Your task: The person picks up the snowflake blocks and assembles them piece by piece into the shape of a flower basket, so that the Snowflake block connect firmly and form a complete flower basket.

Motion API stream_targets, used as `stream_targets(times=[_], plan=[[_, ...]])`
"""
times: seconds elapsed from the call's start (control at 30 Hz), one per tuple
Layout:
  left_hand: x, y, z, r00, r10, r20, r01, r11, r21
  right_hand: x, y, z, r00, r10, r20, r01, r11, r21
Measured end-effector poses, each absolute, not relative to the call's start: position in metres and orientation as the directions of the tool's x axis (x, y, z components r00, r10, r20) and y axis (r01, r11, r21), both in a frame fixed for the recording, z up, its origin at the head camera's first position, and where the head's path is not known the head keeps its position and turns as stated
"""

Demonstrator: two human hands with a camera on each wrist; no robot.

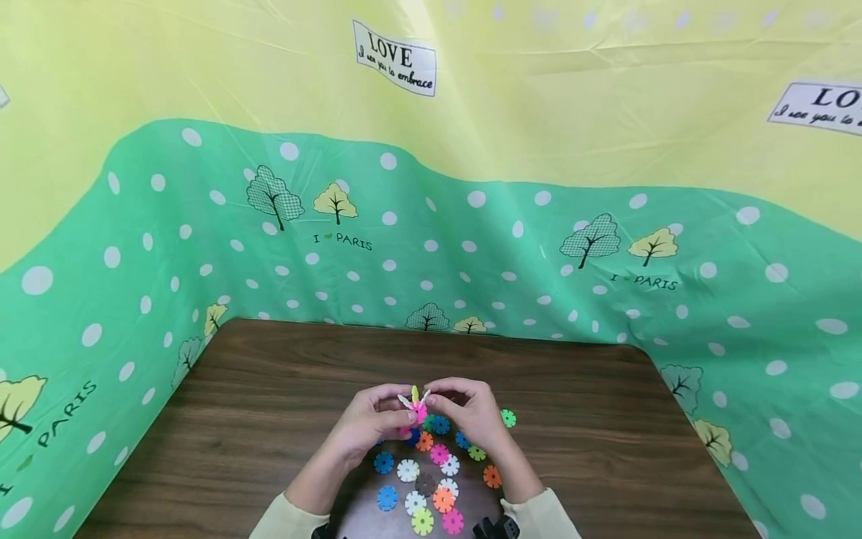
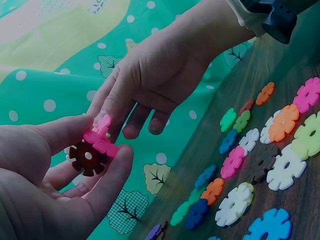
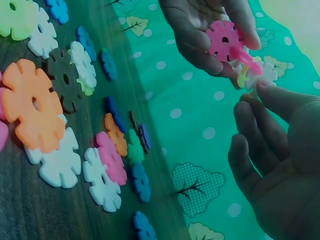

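My left hand [image 1: 360, 423] grips a small cluster of joined plastic snowflake discs above the table. A pink disc [image 3: 220, 47] in the cluster sits between the left thumb and fingers, with another pink one joined edgewise to it. A brown disc [image 2: 80, 161] shows on the cluster's near side in the left wrist view. On the far side are a yellow disc [image 3: 242, 78] and a white disc [image 3: 267, 73]. My right hand [image 1: 471, 412] pinches the white disc between thumb and fingertips, the remaining fingers loosely bent. Fingers partly hide the cluster.
Loose snowflake discs lie scattered on the dark wooden table [image 1: 269, 419] below the hands, among them a blue disc [image 1: 384, 462], an orange disc [image 1: 492, 476] and a green disc [image 1: 508, 418]. Some overlap. A green and yellow printed cloth [image 1: 431, 277] hangs around the table.
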State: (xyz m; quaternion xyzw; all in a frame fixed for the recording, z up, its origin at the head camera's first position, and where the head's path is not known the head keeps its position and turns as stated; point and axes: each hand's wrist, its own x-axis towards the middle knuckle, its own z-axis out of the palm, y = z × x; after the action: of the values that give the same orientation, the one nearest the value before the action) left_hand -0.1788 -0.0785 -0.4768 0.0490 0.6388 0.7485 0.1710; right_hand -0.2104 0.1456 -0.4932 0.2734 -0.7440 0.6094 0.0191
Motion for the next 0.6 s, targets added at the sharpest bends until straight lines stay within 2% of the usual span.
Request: stream_targets(times=[0.13, 0.23, 0.4, 0.5, 0.6], plan=[[-0.181, -0.083, -0.474, -0.955, 0.272, -0.122, -0.164, -0.138, 0.977, -0.211, 0.143, -0.491, -0.853, -0.379, 0.359, -0.430, 0.118, -0.895], [-0.185, -0.090, -0.470, -0.975, 0.203, -0.094, -0.128, -0.160, 0.979, -0.216, 0.139, -0.490, -0.880, -0.352, 0.320, -0.396, 0.167, -0.903], [-0.189, -0.103, -0.465, -0.991, 0.108, -0.077, -0.094, -0.168, 0.981, -0.236, 0.124, -0.498, -0.909, -0.364, 0.205, -0.343, 0.373, -0.862], [-0.190, -0.110, -0.464, -0.993, 0.089, -0.074, -0.088, -0.171, 0.981, -0.255, 0.114, -0.507, -0.895, -0.416, 0.163, -0.373, 0.496, -0.784], [-0.190, -0.115, -0.462, -0.993, 0.085, -0.079, -0.094, -0.190, 0.977, -0.273, 0.107, -0.515, -0.874, -0.471, 0.120, -0.402, 0.563, -0.722]])
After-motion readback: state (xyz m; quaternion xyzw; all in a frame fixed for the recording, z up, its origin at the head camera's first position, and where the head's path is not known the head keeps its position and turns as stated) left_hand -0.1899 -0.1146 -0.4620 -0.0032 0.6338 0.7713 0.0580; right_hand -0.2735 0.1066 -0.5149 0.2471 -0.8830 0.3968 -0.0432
